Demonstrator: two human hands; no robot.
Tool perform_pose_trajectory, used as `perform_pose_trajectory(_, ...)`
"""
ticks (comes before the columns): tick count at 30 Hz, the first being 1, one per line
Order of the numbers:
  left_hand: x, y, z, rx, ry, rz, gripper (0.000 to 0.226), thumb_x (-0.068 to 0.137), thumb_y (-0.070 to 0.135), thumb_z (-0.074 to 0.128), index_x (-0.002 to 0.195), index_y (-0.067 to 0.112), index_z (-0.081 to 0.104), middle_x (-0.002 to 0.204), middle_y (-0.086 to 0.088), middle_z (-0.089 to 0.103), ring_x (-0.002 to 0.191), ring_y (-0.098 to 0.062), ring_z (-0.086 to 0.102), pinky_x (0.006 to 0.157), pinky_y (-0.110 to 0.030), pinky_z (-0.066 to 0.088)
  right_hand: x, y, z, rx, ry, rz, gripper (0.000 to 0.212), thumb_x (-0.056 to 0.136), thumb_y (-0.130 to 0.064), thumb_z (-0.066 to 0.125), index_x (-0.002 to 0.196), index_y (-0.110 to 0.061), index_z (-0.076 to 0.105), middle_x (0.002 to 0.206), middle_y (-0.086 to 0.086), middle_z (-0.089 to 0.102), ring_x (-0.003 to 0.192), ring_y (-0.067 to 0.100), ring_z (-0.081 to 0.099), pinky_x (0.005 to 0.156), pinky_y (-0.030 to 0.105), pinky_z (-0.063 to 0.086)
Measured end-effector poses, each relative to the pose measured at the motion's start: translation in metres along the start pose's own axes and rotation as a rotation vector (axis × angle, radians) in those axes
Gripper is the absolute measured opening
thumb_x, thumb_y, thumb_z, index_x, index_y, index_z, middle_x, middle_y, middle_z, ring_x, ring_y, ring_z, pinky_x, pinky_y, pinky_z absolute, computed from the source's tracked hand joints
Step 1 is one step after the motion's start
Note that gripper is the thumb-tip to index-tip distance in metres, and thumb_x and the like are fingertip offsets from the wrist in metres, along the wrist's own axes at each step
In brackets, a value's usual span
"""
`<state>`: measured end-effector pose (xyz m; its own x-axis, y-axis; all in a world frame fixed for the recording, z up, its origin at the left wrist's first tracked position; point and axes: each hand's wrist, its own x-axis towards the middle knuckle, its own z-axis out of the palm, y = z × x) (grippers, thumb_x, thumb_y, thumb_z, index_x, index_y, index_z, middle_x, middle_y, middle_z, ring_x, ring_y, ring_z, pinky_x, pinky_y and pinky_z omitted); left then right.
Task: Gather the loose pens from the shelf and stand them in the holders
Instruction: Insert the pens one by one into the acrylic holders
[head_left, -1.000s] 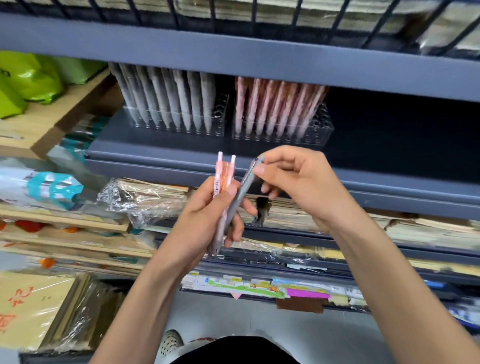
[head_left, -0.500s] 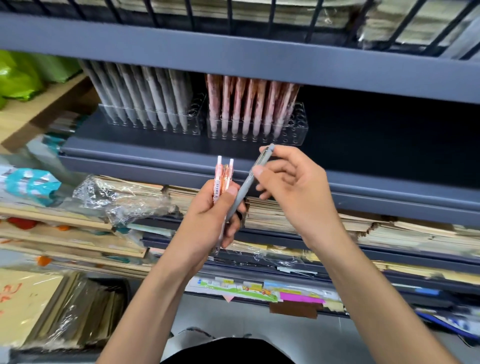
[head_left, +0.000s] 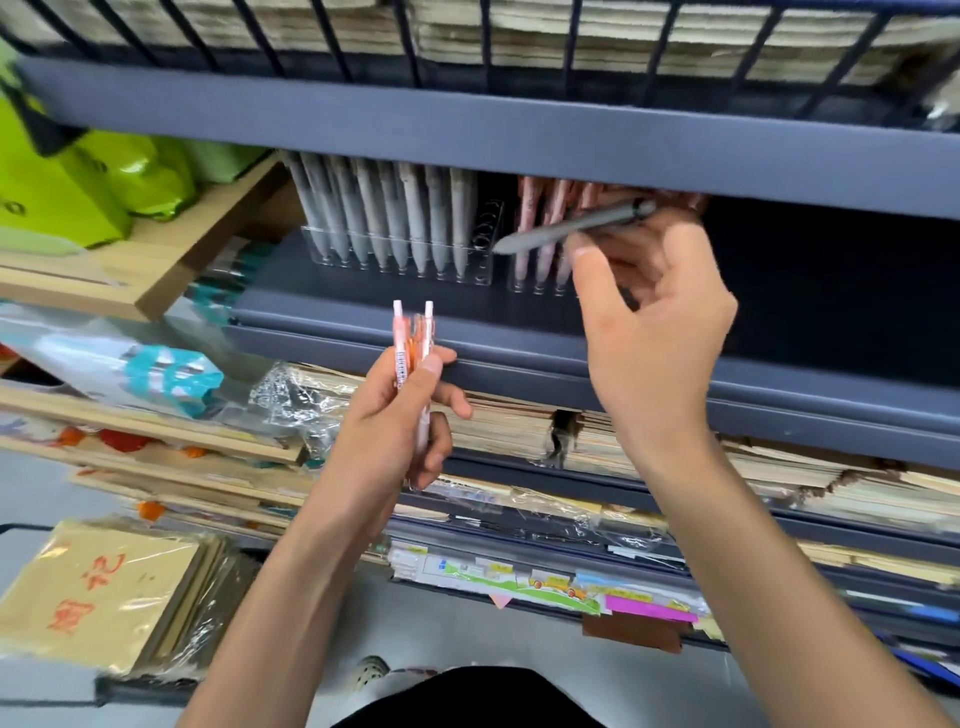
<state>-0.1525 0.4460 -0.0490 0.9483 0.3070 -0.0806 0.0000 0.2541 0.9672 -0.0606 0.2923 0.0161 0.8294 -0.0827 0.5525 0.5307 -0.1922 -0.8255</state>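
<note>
The grey-blue metal shelf (head_left: 363, 317) carries two clear holders side by side, the left holder (head_left: 395, 258) filled with grey pens (head_left: 415, 218), the right holder (head_left: 535, 287) with pink pens (head_left: 529, 218).

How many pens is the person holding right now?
3: one grey pen in the right hand, two pink pens side by side in the left hand. Another might hide between them.

The grey-pen holder (head_left: 395, 260) has vacant slots at its right end. The upper shelf beam (head_left: 519, 140) overhangs just above it. The pink-pen holder (head_left: 535, 280) stands just beside it on the right. Bare shelf deck (head_left: 363, 306) lies in front of it.
</note>
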Motion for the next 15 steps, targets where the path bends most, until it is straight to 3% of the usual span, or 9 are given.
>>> perform_pose_trajectory(2,0.002,0.004,-0.013,-0.003,-0.013,-0.005,0.026,0.094,0.041,0.056,0.111,0.022,0.063,0.075,-0.004,0.064,0.038,-0.013,0.037,0.036,-0.019,0.029,-0.003,0.002,0.018,-0.118,0.069,-0.089,0.026,0.087,-0.024,0.066,0.081,-0.002,0.054,0.073,0.016,0.063,0.068,0.033,0.059,0.065,0.053,0.049)
perform_pose_trajectory(4,0.004,0.008,-0.024,-0.012,-0.032,-0.011,0.029,0.093,0.04,0.057,0.113,0.019,0.061,0.073,-0.004,0.062,0.039,-0.013,0.035,0.036,-0.018,0.028,-0.003,0.002,0.035,-0.202,0.121,-0.165,0.028,0.088,-0.022,0.066,0.076,-0.001,0.054,0.063,0.014,0.061,0.058,0.031,0.055,0.057,0.049,0.047)
perform_pose_trajectory(8,0.005,0.016,-0.045,-0.005,-0.064,-0.034,0.038,0.091,0.041,0.059,0.116,0.013,0.056,0.072,-0.002,0.062,0.038,-0.011,0.034,0.035,-0.018,0.027,0.004,0.003,0.059,-0.324,0.016,-0.143,0.03,0.095,-0.034,0.058,0.105,-0.007,0.063,0.06,0.01,0.066,0.06,0.033,0.065,0.068,0.043,0.052)
perform_pose_trajectory(11,0.008,0.02,-0.059,0.005,-0.079,-0.047,0.039,0.09,0.041,0.059,0.116,0.012,0.056,0.072,-0.001,0.062,0.039,-0.012,0.034,0.035,-0.019,0.027,0.011,0.007,0.074,-0.465,-0.013,-0.176,0.037,0.099,-0.036,0.049,0.124,-0.01,0.058,0.076,0.015,0.072,0.07,0.037,0.069,0.073,0.037,0.047)
perform_pose_trajectory(13,0.009,0.022,-0.068,0.005,-0.079,-0.05,0.039,0.089,0.041,0.059,0.115,0.011,0.057,0.072,-0.002,0.062,0.039,-0.012,0.034,0.035,-0.019,0.026,0.014,0.005,0.081,-0.495,0.01,-0.227,0.037,0.101,-0.03,0.048,0.124,-0.005,0.058,0.098,0.018,0.072,0.077,0.04,0.069,0.074,0.042,0.05)
perform_pose_trajectory(15,0.01,0.023,-0.077,-0.001,-0.094,-0.047,0.036,0.092,0.039,0.059,0.114,0.011,0.058,0.072,-0.002,0.062,0.039,-0.012,0.034,0.035,-0.018,0.026,0.016,0.002,0.085,-0.509,0.009,-0.243,0.033,0.101,-0.025,0.047,0.119,0.0,0.06,0.102,0.02,0.069,0.074,0.043,0.067,0.07,0.048,0.051)
